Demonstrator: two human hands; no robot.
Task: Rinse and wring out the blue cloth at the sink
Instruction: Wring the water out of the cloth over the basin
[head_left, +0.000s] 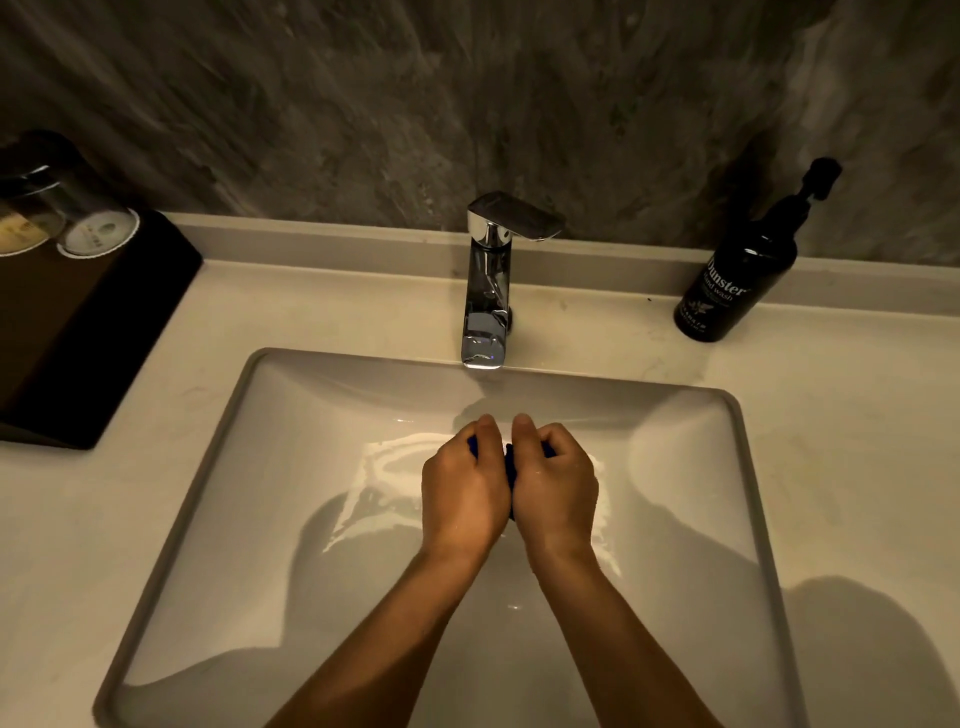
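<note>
Left hand (464, 491) and right hand (555, 488) side by side over basin, knuckles up, both fisted tight around bunched dark blue cloth (509, 461). Cloth almost wholly hidden; only slivers show between hands and by knuckles. Thumbs point toward tap, nearly touching. Hands low in white rectangular undermount sink (291, 426), wet sheen on basin floor beneath. Chrome single-lever faucet (485, 291) just beyond hands; whether water runs, cannot tell. Black pump bottle of hand wash (740, 280) on beige countertop (841, 415), right. Black tray (104, 332) with upturned glasses (93, 223), left.
</note>
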